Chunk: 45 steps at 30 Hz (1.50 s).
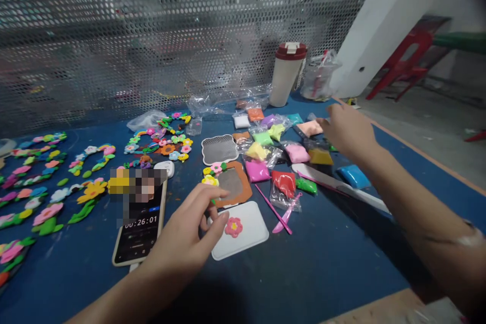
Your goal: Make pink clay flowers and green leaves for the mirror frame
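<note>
My left hand (201,220) hovers over the left edge of a white board (246,248), fingers curved and thumb apart, with nothing visible between them. On the board lies a pink clay flower (233,227) with a yellow centre. Just behind it is a frame (243,187) partly covered in brown clay, with small clay flowers at its upper left corner. My right hand (347,124) is at the far right of the clay packets, its fingers bent together beside a peach clay packet (309,128). What those fingertips hold, if anything, is hidden.
Several bagged clay colours, including a red packet (283,184), cover the middle. A pink clay knife (288,215) and stick lie in front. A phone (140,228) showing a timer and flower-decorated frames (91,159) are left. A tumbler (287,76) stands behind, before a perforated metal panel (170,35).
</note>
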{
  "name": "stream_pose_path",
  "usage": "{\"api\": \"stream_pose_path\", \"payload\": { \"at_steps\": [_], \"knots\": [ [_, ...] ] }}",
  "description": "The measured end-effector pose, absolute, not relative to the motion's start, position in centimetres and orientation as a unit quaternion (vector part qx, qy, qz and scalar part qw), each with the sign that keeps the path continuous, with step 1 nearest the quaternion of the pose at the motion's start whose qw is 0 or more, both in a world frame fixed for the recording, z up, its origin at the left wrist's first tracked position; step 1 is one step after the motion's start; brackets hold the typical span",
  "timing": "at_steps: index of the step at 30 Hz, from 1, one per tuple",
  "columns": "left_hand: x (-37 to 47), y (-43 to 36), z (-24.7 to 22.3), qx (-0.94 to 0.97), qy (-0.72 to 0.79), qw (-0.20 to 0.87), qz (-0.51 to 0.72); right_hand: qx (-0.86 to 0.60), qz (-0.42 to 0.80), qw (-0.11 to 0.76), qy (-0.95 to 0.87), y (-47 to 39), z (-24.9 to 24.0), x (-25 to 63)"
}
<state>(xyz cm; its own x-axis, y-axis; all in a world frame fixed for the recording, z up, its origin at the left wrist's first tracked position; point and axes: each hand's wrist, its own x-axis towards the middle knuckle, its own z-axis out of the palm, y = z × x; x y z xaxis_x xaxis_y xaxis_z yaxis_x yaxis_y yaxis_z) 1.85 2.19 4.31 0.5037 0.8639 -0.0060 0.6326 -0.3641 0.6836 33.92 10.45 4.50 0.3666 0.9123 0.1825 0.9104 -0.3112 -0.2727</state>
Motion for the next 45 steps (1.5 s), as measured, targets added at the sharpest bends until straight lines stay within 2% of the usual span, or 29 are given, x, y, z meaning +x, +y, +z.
{"api": "stream_pose_path", "payload": {
  "at_steps": [5,10,15,18,22,29,32,36,40,45],
  "knots": [
    [1.8,2.1,4.3,0.813,0.456,0.322,0.163,-0.838,0.004,0.157,-0.522,12.8,3.3,37.7],
    [1.6,2.3,4.5,0.805,0.465,0.331,0.163,-0.824,0.003,0.271,-0.498,13.0,4.3,38.1],
    [1.7,2.3,4.6,0.788,0.482,0.342,0.172,-0.721,0.109,0.383,-0.567,11.5,5.9,35.0],
    [1.7,2.4,4.6,0.756,0.512,0.364,0.184,-0.679,0.187,0.376,-0.603,11.3,6.0,33.2],
    [1.8,2.5,4.6,0.746,0.506,0.393,0.181,-0.690,0.241,0.313,-0.606,13.1,6.0,34.9],
    [1.6,2.7,4.1,0.752,0.498,0.395,0.174,-0.809,0.144,0.230,-0.521,15.2,3.5,40.6],
    [1.7,3.0,3.9,0.751,0.496,0.402,0.169,-0.823,0.131,0.244,-0.497,14.9,2.3,40.5],
    [1.8,3.2,4.0,0.752,0.498,0.402,0.160,-0.800,0.141,0.330,-0.481,14.1,3.4,38.5],
    [2.0,3.3,4.1,0.732,0.508,0.417,0.179,-0.702,0.237,0.431,-0.515,11.2,4.9,33.5],
    [2.4,3.6,3.5,0.623,0.527,0.524,0.244,-0.559,0.439,0.439,-0.550,5.3,3.8,25.0]
  ]
}}
